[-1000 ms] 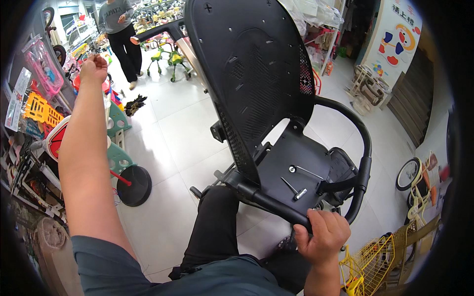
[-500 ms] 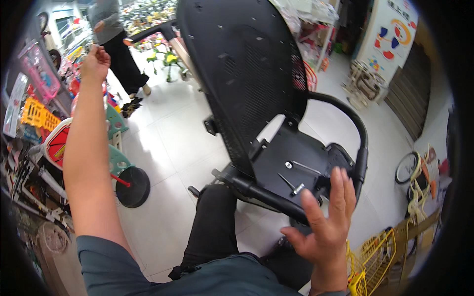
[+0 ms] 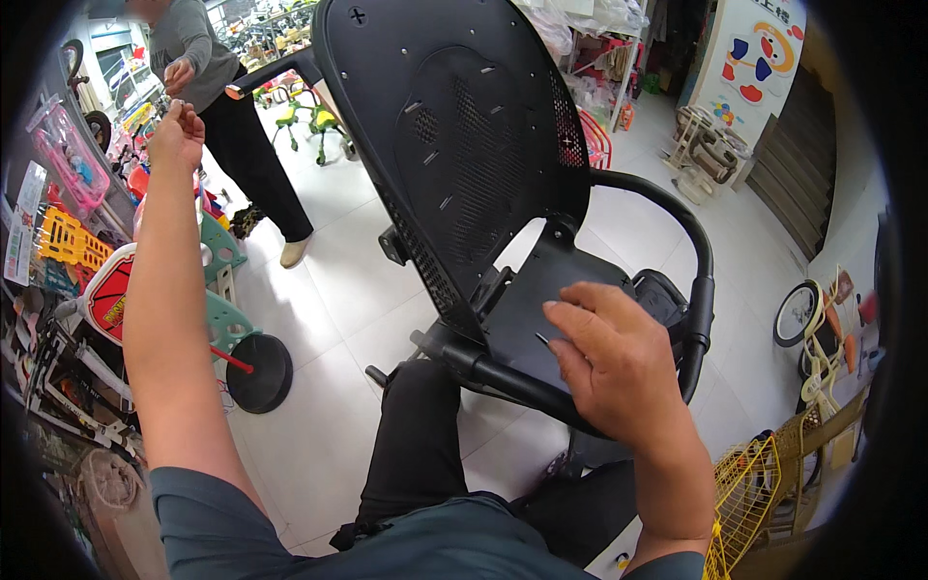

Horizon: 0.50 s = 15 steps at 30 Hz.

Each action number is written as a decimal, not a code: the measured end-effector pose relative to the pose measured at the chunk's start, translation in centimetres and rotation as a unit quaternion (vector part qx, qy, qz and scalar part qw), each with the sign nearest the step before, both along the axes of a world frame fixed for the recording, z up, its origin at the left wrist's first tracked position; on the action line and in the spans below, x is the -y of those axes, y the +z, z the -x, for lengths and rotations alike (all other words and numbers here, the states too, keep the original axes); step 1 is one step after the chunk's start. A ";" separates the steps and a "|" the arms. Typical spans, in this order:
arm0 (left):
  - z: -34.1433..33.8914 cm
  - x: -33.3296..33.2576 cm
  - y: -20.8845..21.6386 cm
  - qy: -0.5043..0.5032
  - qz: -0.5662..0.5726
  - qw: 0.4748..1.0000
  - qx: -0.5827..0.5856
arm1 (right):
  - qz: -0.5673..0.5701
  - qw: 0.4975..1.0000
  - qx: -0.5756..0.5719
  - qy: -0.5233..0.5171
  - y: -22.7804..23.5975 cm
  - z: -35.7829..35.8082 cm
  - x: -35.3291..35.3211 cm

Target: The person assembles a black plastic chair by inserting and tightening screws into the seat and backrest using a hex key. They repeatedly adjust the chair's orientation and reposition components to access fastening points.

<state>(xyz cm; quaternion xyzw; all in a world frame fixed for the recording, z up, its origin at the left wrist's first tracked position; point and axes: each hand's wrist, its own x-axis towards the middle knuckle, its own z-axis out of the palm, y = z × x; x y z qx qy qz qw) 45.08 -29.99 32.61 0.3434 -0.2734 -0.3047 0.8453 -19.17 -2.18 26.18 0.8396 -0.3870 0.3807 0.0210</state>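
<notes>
My left hand [image 3: 177, 137] reaches far out at the upper left with its fingers pinched together. What it holds, if anything, is too small to make out. Just beyond its fingertips is the hand [image 3: 179, 75] of another person. My right hand [image 3: 619, 362] is over the flat base of a black stroller-like seat [image 3: 527, 290], fingers bent and thumb apart from the index finger. The thin tip of a metal tool [image 3: 542, 338] shows beside the thumb; my hand covers the rest. A tall perforated backrest [image 3: 454, 145] rises from the base, and a padded bar [image 3: 691, 227] curves round its right side.
A black round base [image 3: 261, 374] with a red rod stands on the floor at the left, beside toys and an orange crate [image 3: 72, 242]. A yellow wire basket [image 3: 744, 493] is at the lower right. Another person [image 3: 217, 97] stands at the upper left.
My right hand has moved forward and left over the seat's base, covering the metal pieces there. The other person has come closer, bringing a hand near my left one. The view has shifted slightly.
</notes>
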 end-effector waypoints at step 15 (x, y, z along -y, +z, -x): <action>1.4 0.3 -2.5 0.044 -0.048 0.995 -0.080 | -0.099 0.994 -0.048 0.005 -1.5 0.1 -1.3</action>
